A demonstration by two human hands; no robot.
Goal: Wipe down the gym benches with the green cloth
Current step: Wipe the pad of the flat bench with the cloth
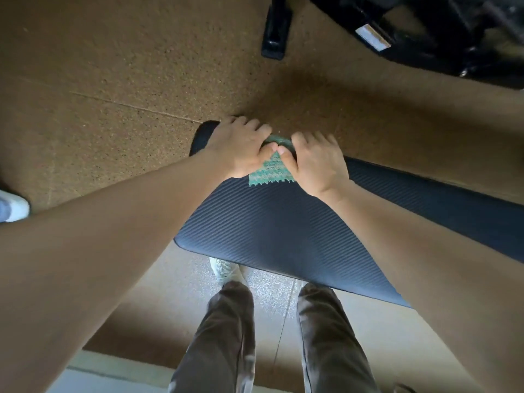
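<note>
A dark padded gym bench (pixel 283 231) with a ribbed surface runs from below me out toward the far end. A green cloth (pixel 270 173) with a zigzag edge lies on the pad near that far end. My left hand (pixel 241 147) and my right hand (pixel 314 163) sit side by side on the cloth, thumbs nearly touching. The fingers of both hands curl down over the bench's far edge, gripping the cloth there. Most of the cloth is hidden under the hands.
Speckled brown rubber flooring (pixel 113 80) surrounds the bench. Black equipment framing (pixel 425 29) and a black foot (pixel 276 32) stand at the top right. My legs and a white shoe (pixel 224 269) are below the bench; another white shoe (pixel 12 207) shows at the left edge.
</note>
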